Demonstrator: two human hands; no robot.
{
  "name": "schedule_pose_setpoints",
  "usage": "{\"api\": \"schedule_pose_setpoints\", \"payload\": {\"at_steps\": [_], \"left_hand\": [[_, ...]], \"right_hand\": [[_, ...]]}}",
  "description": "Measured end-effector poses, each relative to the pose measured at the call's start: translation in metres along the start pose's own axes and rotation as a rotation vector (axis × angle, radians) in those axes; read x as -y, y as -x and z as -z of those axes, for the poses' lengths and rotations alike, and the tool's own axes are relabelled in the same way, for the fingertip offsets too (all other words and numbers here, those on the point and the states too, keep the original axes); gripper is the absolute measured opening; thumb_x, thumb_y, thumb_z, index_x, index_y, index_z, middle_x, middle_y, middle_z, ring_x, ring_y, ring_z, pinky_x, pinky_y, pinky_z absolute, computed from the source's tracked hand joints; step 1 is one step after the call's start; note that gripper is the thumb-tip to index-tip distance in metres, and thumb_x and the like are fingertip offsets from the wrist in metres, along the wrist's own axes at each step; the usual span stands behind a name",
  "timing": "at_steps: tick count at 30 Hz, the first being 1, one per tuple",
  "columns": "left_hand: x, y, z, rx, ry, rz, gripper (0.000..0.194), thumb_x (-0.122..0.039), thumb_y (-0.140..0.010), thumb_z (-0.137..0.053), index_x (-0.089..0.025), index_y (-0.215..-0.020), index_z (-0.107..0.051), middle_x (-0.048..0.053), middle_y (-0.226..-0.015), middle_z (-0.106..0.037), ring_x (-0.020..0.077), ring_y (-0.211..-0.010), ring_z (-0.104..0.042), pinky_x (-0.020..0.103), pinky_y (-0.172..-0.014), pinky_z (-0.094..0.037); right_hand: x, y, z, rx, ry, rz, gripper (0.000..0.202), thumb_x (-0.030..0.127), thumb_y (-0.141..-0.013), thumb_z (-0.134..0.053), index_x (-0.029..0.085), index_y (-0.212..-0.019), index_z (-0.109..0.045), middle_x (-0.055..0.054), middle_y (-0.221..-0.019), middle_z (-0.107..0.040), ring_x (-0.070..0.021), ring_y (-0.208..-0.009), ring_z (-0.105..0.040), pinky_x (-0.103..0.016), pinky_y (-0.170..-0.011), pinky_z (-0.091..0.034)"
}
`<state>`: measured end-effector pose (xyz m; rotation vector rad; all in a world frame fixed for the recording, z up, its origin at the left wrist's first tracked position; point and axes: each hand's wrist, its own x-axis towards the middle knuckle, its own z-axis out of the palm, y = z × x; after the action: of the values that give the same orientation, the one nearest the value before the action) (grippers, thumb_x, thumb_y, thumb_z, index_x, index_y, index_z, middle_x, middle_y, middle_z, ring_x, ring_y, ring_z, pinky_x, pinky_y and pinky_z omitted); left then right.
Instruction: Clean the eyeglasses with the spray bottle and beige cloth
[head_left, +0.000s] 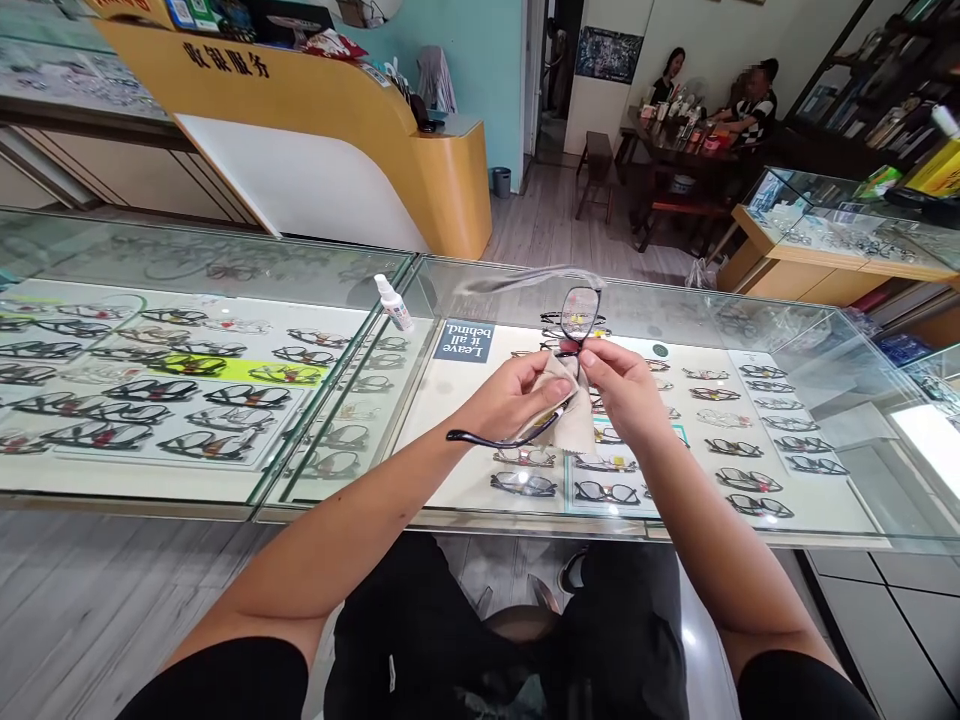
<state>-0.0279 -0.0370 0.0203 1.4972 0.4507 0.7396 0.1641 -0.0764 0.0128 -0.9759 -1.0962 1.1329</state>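
Lens cloth on one lens, other lens bare

Black-framed eyeglasses (581, 312) are up in both hands, above the glass display counter (465, 518). Progress: looks partway. Beige lens cloth (576, 425) is folded around the lower part of the eyeglasses; upper lens uncovered. Can't tell if either lens is clean. Left over, by the look of it: finish the covered lens, maybe check the bare one, then take the cloth off.

Left hand (514, 395): thumb and fingers pressed together on the cloth. Right hand (621, 385): thumb and fingers pinching the frame near the bridge. Forearms reach forward, converging, elbows bent. One temple (499, 440) swings out under the left wrist. White spray bottle (394, 306) stands on the counter, beyond the left hand.
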Motion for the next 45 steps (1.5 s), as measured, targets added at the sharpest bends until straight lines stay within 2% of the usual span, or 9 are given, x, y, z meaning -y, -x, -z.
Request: {"api": "schedule_pose_setpoints", "payload": {"at_steps": [7,14,17,26,32,36,39,42,45], "left_hand": [[0.001,-0.004,-0.001,0.06,0.072,0.078,0.06,-0.065,-0.078,-0.094,-0.015,-0.097,-0.068,0.001,-0.081,-0.063,0.0119,-0.072,-0.055,0.024,-0.067,-0.043],[0.018,-0.006,-0.004,-0.124,-0.05,0.041,0.068,-0.082,-0.088,-0.075,-0.017,-0.075,-0.058,-0.005,-0.065,-0.043,0.0088,-0.061,-0.035,0.024,-0.057,-0.027],[0.019,-0.008,-0.003,-0.128,-0.014,0.035,0.067,-0.082,-0.089,-0.074,-0.017,-0.078,-0.062,-0.004,-0.066,-0.048,0.0095,-0.062,-0.039,0.024,-0.058,-0.031],[0.018,-0.012,0.001,-0.112,0.216,0.102,0.075,-0.058,-0.065,-0.104,-0.012,-0.118,-0.077,0.001,-0.081,-0.07,0.0133,-0.078,-0.063,0.023,-0.072,-0.048],[0.029,-0.015,0.003,-0.211,0.266,0.162,0.069,-0.067,-0.069,-0.1,-0.012,-0.103,-0.075,0.0,-0.083,-0.07,0.0094,-0.07,-0.059,0.022,-0.067,-0.045],[0.025,-0.014,0.013,-0.056,0.274,0.225,0.062,-0.066,-0.072,-0.099,-0.013,-0.09,-0.07,-0.002,-0.071,-0.063,0.0087,-0.062,-0.055,0.022,-0.062,-0.043],[0.021,-0.013,0.017,0.048,0.249,0.233,0.064,-0.062,-0.069,-0.102,-0.013,-0.098,-0.073,0.001,-0.076,-0.068,0.0131,-0.069,-0.063,0.024,-0.065,-0.048],[0.024,-0.014,0.014,0.001,0.173,0.184,0.064,-0.059,-0.067,-0.104,-0.013,-0.1,-0.074,0.001,-0.079,-0.069,0.0133,-0.074,-0.065,0.023,-0.067,-0.048],[0.033,-0.017,0.01,-0.123,0.14,0.162,0.068,-0.073,-0.071,-0.096,-0.012,-0.091,-0.073,0.0,-0.073,-0.066,0.0097,-0.066,-0.057,0.022,-0.061,-0.043]], "right_hand": [[0.0,-0.004,-0.004,-0.013,-0.139,-0.169,0.047,0.063,-0.066,-0.101,0.023,-0.077,-0.08,-0.004,-0.097,-0.084,-0.0132,-0.067,-0.051,-0.03,-0.065,-0.047],[-0.013,-0.005,-0.003,0.041,-0.071,-0.081,0.039,0.062,-0.074,-0.098,0.026,-0.083,-0.085,-0.003,-0.096,-0.082,-0.0209,-0.091,-0.067,-0.037,-0.088,-0.055],[-0.013,-0.005,-0.001,0.017,-0.049,-0.075,0.037,0.06,-0.075,-0.097,0.026,-0.084,-0.087,-0.003,-0.095,-0.081,-0.0213,-0.091,-0.068,-0.038,-0.091,-0.056],[-0.018,-0.008,0.0,-0.032,-0.093,-0.168,0.042,0.062,-0.07,-0.099,0.026,-0.088,-0.087,-0.004,-0.104,-0.085,-0.0174,-0.077,-0.063,-0.036,-0.078,-0.056],[-0.022,-0.009,0.001,0.016,-0.024,-0.088,0.038,0.06,-0.077,-0.096,0.024,-0.084,-0.087,-0.002,-0.094,-0.082,-0.0198,-0.089,-0.068,-0.036,-0.088,-0.056],[-0.02,-0.008,-0.001,-0.017,-0.088,-0.157,0.038,0.058,-0.074,-0.097,0.025,-0.091,-0.089,-0.002,-0.087,-0.081,-0.0203,-0.087,-0.07,-0.036,-0.087,-0.058],[-0.019,-0.008,-0.001,-0.054,-0.128,-0.198,0.041,0.059,-0.071,-0.099,0.025,-0.091,-0.089,-0.002,-0.087,-0.082,-0.0198,-0.082,-0.069,-0.036,-0.083,-0.058],[-0.02,-0.009,0.001,-0.04,-0.07,-0.199,0.046,0.063,-0.071,-0.098,0.024,-0.094,-0.089,-0.001,-0.082,-0.078,-0.016,-0.07,-0.059,-0.034,-0.072,-0.052],[-0.024,-0.01,0.001,-0.009,-0.021,-0.156,0.045,0.065,-0.074,-0.096,0.024,-0.092,-0.088,-0.002,-0.088,-0.08,-0.015,-0.07,-0.055,-0.032,-0.069,-0.048]]}}
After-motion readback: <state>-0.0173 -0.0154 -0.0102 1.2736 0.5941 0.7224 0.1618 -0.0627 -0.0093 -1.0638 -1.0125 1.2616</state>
